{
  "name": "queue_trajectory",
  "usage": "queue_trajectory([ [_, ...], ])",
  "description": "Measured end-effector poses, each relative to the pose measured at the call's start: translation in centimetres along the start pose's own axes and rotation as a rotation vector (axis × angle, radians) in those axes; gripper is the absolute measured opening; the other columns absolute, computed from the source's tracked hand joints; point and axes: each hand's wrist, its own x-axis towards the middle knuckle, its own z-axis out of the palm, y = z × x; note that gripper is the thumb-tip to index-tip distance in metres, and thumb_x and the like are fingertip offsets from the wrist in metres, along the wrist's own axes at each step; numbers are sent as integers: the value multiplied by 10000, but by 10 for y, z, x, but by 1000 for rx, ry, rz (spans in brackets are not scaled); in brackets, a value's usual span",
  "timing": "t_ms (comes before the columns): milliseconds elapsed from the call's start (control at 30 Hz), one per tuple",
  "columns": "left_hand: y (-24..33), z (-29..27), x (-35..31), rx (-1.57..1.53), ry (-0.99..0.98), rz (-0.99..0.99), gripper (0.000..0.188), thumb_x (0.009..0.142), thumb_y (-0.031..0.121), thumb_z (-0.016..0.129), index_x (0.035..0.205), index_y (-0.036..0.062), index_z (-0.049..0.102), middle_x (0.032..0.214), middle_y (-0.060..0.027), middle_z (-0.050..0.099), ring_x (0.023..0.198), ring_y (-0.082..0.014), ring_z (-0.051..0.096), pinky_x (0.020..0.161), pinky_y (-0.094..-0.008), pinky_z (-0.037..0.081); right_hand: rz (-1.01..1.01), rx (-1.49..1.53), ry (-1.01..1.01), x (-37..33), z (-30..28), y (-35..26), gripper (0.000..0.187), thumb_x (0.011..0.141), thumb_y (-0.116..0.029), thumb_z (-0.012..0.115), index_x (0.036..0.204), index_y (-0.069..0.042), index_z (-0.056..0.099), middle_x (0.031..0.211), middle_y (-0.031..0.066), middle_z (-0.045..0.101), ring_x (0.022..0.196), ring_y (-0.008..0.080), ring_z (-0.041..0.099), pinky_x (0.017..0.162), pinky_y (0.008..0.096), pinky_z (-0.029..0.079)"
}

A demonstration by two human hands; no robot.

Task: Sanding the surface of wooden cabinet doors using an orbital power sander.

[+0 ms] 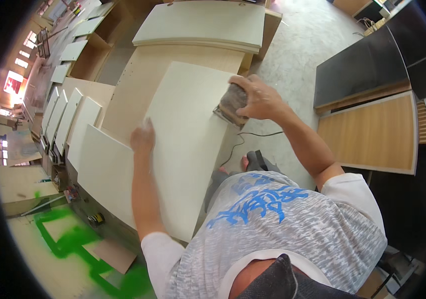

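Note:
A long white panel (188,124) lies in front of me on top of a pale wooden board. At its right edge, my right hand (260,97) is wrapped over the top of a dusty, dark electric sander (234,103). The sander's flat base sits at the panel's edge; exactly how it touches is hard to see. My left hand (143,135) grips the panel's left edge, its fingertips pale with dust and partly blurred. A thin black cord (260,134) trails over the floor below the sander.
White panels (200,25) are stacked beyond the workpiece. More white boards (105,172) lean or lie to the left. Dark panels (360,72) and a wood-grain board (370,132) stand at right. A green-sprayed surface (76,241) is at lower left. Concrete floor (297,65) runs between.

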Motion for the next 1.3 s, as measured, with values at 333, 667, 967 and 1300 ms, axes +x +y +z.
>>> queue_trajectory([
  [333,62,-55,41,110,-142,337,648,906,511,316,932,-52,637,1026,-286,591,998,-414,556,911,-445,408,400,281,513,-147,17,93,717,548,-143,747,1214,-131,482,1077,162,561,1014,304,543,870,388,459],
  [667,91,-45,144,317,-69,797,569,866,528,385,837,37,672,875,-200,637,980,-354,560,867,-431,416,827,547,854,-244,39,80,755,560,-29,733,1247,-139,438,962,95,572,754,177,592,455,268,484],
  [967,87,14,241,220,510,852,379,794,341,623,1083,97,610,965,-135,629,946,-356,556,836,-488,416,877,549,979,-259,41,146,752,563,-4,731,1246,-115,436,1074,99,539,968,208,550,852,334,460],
  [1300,438,76,283,-429,650,848,627,612,317,781,1104,-9,568,983,-177,646,957,-301,614,853,-383,475,883,735,902,-152,31,249,728,590,-21,742,1239,-108,425,1092,120,520,968,217,554,821,333,479],
])
